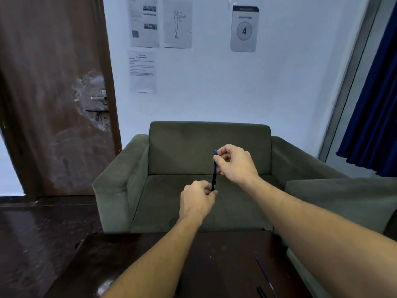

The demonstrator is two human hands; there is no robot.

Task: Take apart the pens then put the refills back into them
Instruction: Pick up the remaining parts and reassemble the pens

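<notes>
We see both bare forearms reaching away from the near edge, the hands raised well out in front. The left hand (198,197) sits lower and nearer, fingers curled into a pinch around the bottom of a pen (214,181). The right hand (235,163) is higher and farther (wrist bent leftward), fingertips closed on the pen's top.

pen (214,179): black barrel, blue upper end, held upright in the air | refill (263,271): thin, dark, lying slantwise on the worktop, near right | second dark pen part (261,292): beside it at the bottom edge, cut off
</notes>
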